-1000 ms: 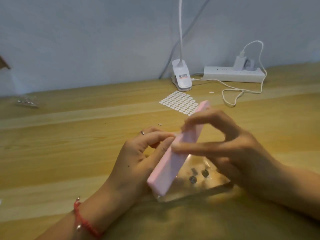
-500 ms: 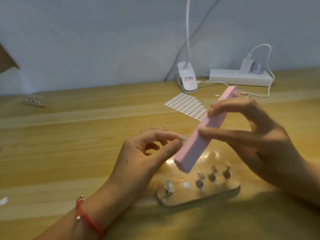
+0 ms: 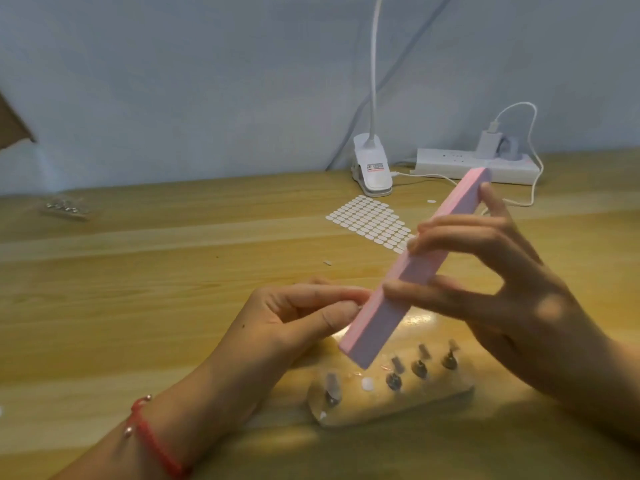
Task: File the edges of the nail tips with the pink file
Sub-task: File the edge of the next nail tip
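Two hands work above the wooden tabletop's (image 3: 138,306) near edge: the right hand (image 3: 502,299) grasps a tilted long pink block file (image 3: 415,268); the left hand (image 3: 287,323) pinches a small pale nail tip (image 3: 360,298) against it, over a clear acrylic stand (image 3: 433,400).

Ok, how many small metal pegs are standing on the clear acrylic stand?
4 small metal pegs: one alone near the clear acrylic stand's left end, three in a row toward its right. The pink block file overhangs the middle, so another may be hidden.

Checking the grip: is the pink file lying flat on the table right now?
No, the right hand holds the pink file tilted in the air above the clear stand.
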`<state>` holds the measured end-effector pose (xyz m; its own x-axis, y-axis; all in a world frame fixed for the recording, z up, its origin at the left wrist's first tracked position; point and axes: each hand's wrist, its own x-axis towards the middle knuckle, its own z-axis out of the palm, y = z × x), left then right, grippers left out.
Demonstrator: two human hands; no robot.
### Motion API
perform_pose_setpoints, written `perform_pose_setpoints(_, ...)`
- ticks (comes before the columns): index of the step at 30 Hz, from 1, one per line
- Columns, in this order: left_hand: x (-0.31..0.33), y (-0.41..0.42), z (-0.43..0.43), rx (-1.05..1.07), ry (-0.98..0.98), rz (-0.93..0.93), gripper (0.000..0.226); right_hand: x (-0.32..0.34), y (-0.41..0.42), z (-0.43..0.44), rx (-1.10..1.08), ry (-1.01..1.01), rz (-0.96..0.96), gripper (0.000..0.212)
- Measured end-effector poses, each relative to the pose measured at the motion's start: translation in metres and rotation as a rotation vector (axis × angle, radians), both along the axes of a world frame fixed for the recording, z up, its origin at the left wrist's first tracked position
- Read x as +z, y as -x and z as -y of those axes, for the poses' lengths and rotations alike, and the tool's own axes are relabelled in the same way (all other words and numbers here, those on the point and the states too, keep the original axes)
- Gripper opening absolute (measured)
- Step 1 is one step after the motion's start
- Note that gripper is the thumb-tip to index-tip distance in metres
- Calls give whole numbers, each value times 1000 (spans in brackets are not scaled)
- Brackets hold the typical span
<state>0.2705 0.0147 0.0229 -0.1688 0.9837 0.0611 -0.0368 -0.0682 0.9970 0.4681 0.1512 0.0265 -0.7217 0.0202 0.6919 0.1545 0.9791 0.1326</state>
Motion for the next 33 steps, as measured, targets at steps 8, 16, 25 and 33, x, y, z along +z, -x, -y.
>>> perform_pose_setpoints(8, 3, -1, 0, 16, -32, -71, 32, 3, -3, -8, -96, 43, -33, 36)
perform_pose_setpoints(16, -1, 1, -1, 96, -69, -52, 31, 1, -4, -17, -129, 109, -36, 46)
perform_pose_setpoints(25, -5, 5, -5, 173, -49, 77, 33, 4, -2, -3, -33, 49, 9, 40)
perform_pose_setpoints(33, 3, 0, -1, 77, -17, 25, 31, 12, -3, -2, -121, 102, -109, 42)
